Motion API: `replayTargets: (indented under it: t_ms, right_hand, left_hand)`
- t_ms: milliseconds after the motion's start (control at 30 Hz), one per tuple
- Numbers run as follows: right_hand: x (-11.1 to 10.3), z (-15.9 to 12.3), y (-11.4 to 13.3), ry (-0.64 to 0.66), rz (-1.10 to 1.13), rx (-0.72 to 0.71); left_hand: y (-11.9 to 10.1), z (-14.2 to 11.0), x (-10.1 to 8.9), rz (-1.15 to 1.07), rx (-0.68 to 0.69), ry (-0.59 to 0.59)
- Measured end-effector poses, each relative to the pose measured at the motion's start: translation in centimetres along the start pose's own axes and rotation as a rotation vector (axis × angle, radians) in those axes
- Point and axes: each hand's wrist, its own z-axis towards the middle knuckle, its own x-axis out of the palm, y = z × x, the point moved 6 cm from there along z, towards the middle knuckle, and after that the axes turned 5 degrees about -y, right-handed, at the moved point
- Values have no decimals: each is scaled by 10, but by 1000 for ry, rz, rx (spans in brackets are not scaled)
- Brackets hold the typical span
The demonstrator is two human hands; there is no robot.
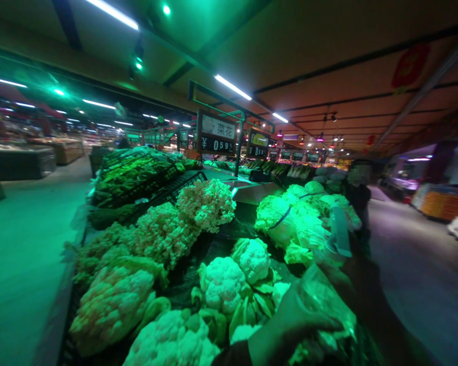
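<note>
Head view: a translucent plastic bag [324,292] lies at lower right of the frame between my left hand [297,315], which grips it, and my right hand [345,274], whose hold is too dark to tell, beside cauliflowers [223,284].

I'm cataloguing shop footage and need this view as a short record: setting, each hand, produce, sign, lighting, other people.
Setting: supermarket produce section
Left hand: at a clear plastic bag; grip unclear
Right hand: dark, beside the bag; grip unclear
Produce: cauliflower heads in the foreground; cabbages beyond the hands
Price sign: 菜花, ¥ 0 5 9
Lighting: strong green cast over the produce
Other people: one person beyond the cabbages
</note>
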Motion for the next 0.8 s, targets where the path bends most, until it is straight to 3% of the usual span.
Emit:
replayTargets:
  t_ms: [133, 267, 533, 800]
  right_hand:
    - [4, 3, 3, -7, 15, 12]
    - [3, 5, 8, -55, 60, -28]
    - [-4, 12, 30, -8, -26, -233]
    - [-4, 10, 46, -69, -191, -402]
  left_hand:
    - [-2, -5, 3, 37, -91, -46]
    - [-5, -8, 2, 82, -98, -78]
    - [0, 9, -4, 108, -90, -102]
    - [-20, -6, 8, 186, -156, -115]
